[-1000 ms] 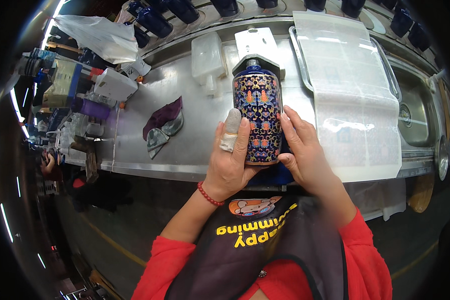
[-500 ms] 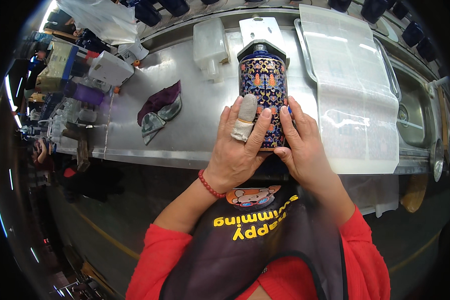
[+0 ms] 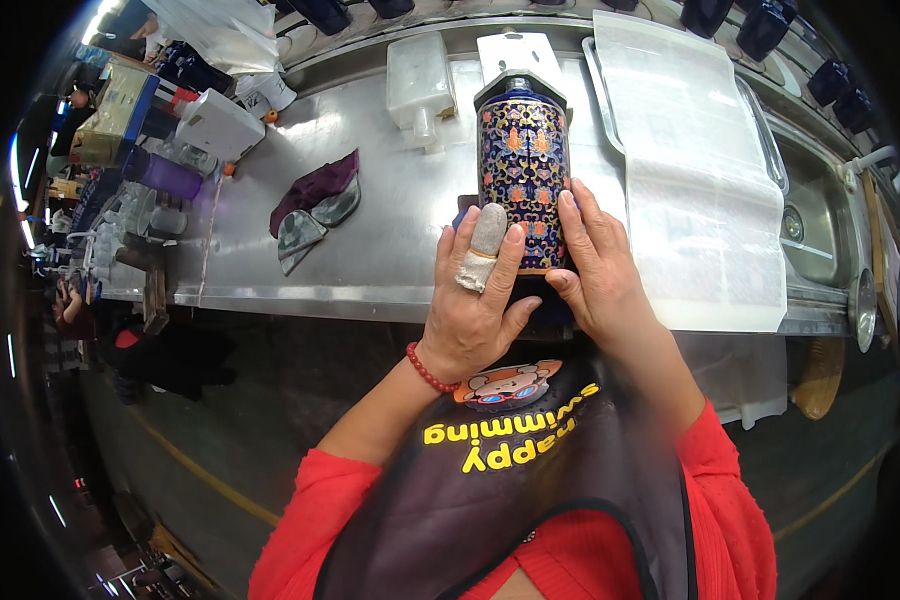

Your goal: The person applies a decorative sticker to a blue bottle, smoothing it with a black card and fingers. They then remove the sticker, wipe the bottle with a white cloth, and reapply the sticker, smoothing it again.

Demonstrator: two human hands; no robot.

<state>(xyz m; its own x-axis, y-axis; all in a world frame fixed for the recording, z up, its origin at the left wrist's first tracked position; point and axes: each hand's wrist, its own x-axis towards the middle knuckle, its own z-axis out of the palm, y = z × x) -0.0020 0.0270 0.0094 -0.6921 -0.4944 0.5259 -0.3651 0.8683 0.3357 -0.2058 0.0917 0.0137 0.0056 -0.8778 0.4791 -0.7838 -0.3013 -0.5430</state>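
Note:
A dark blue bottle [image 3: 523, 180] with a colourful floral pattern lies with its neck away from me, in front of a dark angular holder [image 3: 553, 95]. My left hand [image 3: 473, 310] is at its lower left, fingers stretched out and thumb apart. One finger of that hand wears a grey cloth cover [image 3: 486, 235]; whether the fingertips touch the bottle, I cannot tell. Flat along the bottle's right side rests my right hand [image 3: 607, 265], its fingers extended. A dark thing under the bottle's near end is mostly hidden.
Left on the metal table [image 3: 370, 240] lies a purple and grey-green cloth [image 3: 315, 205]. Beyond the bottle are a clear plastic container [image 3: 417, 80] and a white board [image 3: 518, 52]. Translucent sheets [image 3: 700, 180] cover the right, beside a sink [image 3: 810, 225]. Containers crowd the far left.
My left hand has slid off the bottle's front toward its lower left, and its thumb has spread away. My right hand stays along the right side. The whole view has shifted slightly.

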